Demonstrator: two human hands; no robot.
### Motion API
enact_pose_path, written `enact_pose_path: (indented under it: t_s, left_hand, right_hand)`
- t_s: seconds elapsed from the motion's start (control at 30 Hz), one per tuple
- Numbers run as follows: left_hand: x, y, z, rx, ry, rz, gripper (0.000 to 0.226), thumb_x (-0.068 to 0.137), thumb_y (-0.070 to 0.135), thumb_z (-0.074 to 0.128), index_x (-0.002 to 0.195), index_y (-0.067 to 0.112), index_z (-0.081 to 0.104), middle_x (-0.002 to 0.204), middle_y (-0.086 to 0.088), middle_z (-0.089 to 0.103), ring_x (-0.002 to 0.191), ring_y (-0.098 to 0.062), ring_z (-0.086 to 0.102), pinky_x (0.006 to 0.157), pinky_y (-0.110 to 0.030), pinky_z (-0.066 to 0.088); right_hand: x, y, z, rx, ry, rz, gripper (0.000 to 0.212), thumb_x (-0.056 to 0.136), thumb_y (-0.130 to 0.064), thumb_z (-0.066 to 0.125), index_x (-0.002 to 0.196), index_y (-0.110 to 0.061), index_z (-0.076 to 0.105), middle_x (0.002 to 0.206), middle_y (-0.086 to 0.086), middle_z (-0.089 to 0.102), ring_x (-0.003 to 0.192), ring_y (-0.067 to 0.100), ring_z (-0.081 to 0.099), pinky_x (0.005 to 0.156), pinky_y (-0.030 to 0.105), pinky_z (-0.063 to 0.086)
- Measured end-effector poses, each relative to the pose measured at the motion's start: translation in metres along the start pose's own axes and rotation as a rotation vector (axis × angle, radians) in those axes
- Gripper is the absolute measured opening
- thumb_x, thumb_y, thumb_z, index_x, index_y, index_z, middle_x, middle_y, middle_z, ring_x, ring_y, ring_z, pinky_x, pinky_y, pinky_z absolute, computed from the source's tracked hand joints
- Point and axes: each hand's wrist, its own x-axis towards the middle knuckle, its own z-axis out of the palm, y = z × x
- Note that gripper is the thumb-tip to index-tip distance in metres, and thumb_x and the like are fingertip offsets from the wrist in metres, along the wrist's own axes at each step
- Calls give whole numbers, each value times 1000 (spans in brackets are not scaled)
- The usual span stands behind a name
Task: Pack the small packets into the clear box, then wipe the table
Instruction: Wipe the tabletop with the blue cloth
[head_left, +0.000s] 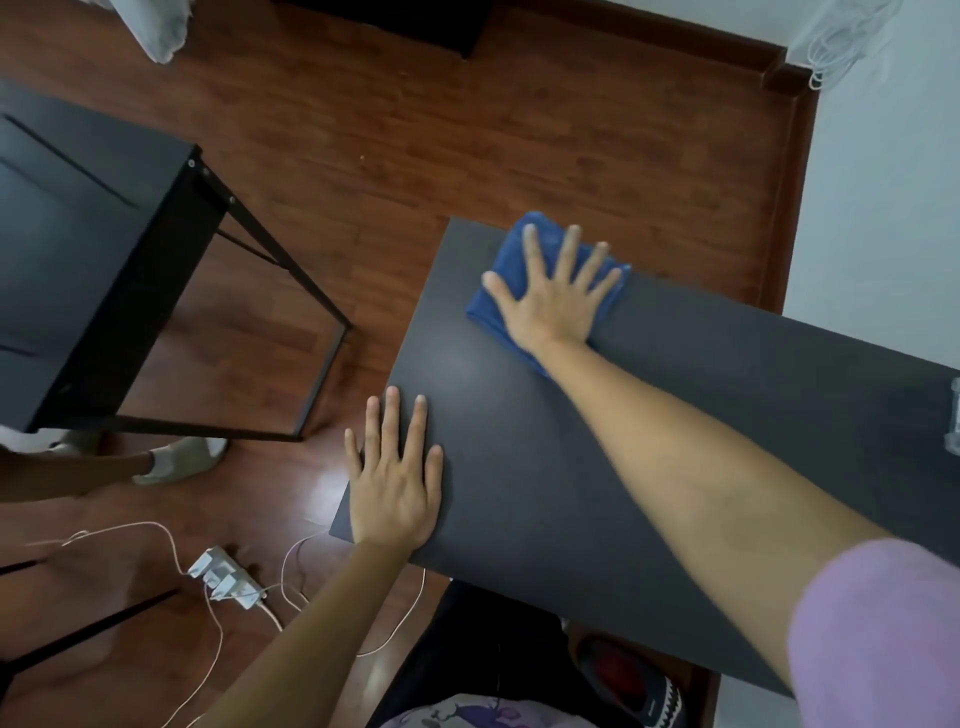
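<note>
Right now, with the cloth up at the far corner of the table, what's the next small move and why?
Probably draw the right hand back toward the body, dragging the blue cloth along the dark table. The palm lies flat on the cloth at the far left corner, the near surface is unwiped, and the left hand braces the edge.

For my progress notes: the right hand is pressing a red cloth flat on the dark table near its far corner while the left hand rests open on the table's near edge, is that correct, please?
Not quite: the cloth is blue, not red, as the head view shows. The rest holds: the right hand presses it flat on the dark table near its far corner, and the left hand rests open on the near edge.
</note>
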Motion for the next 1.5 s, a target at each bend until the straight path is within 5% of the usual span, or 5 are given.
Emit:
enact_pose_path:
  t_s: [0.23,0.57,0.83,1.07,1.5]
  left_hand:
    - [0,1,-2,-16,-9,-2,58,97,43,22,152,25,20,161,-6,15,149,-27,10,116,-56,18]
    - [0,-3,6,6,16,-3,58,98,46,20,153,28,13,162,-5,10,150,-25,5,117,-53,15]
    - [-3,-3,1,-54,6,-63,63,97,42,22,152,10,21,161,-6,16,149,-23,13,118,-51,19]
    - [-35,-24,-2,-105,32,-198,59,99,40,16,153,16,16,160,-2,21,149,-23,15,117,-51,18]
    - [-42,-25,-2,-104,2,-239,55,102,35,21,154,21,10,162,0,10,150,-23,2,118,-56,8]
  right_hand:
    - [-100,48,21,-105,15,-313,80,83,-84,19,153,-44,13,165,6,12,148,44,12,114,66,11]
    - [0,90,-11,11,20,170,91,77,-90,5,154,-42,8,165,15,5,147,51,1,113,72,0]
    - [-68,-42,25,-46,2,-294,81,82,-83,18,153,-43,15,165,11,11,147,49,8,114,69,4]
    - [-209,74,49,-141,21,-546,80,85,-82,31,153,-43,17,165,7,13,150,43,8,114,68,13]
    - [-167,52,30,-58,-8,-200,78,84,-80,23,153,-43,16,164,13,12,147,50,9,114,69,6]
